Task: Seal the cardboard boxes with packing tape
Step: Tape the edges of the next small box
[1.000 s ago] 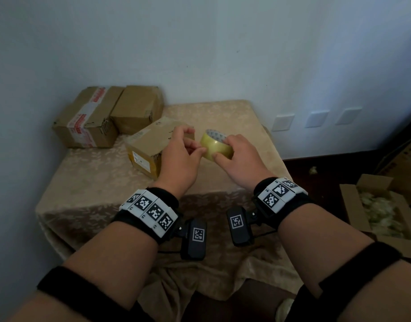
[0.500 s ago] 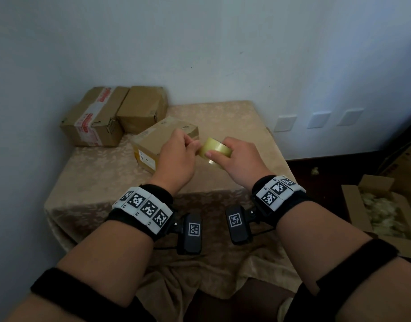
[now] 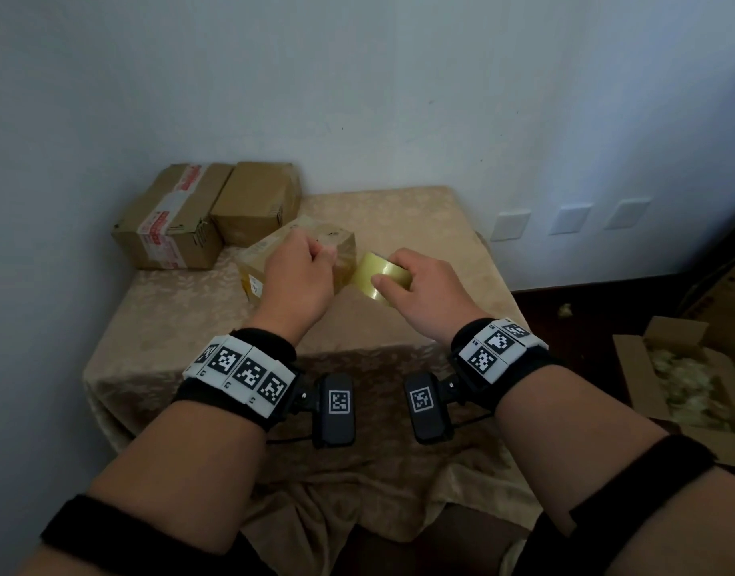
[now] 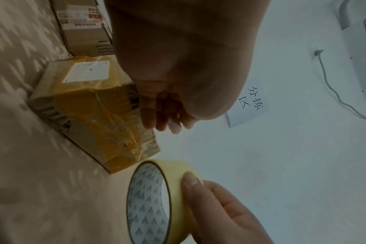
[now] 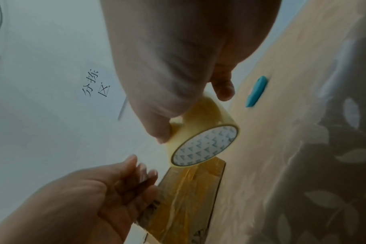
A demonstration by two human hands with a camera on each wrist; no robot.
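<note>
My right hand (image 3: 388, 270) grips a yellowish roll of packing tape (image 3: 367, 273) above the table, thumb on its near side and fingers over the top. The roll (image 4: 150, 198) (image 5: 205, 145) shows a patterned white core. My left hand (image 3: 326, 255) is a short gap left of the roll, its thumb and fingers pinched together (image 4: 165, 122) as if on the tape's free end. The clear strip itself barely shows. Below and behind the left hand lies a small cardboard box (image 3: 255, 264) (image 4: 90, 112) with a white label and glossy yellow tape across it.
Two more cardboard boxes (image 3: 170, 218) (image 3: 253, 201) stand at the back left against the wall. A blue tool (image 5: 256, 91) lies on the beige tablecloth (image 3: 419, 226). An open box with filler (image 3: 690, 376) sits on the floor to the right.
The hands have drawn apart. The right hand took the roll to the right while the left hand stayed pinched over the box.
</note>
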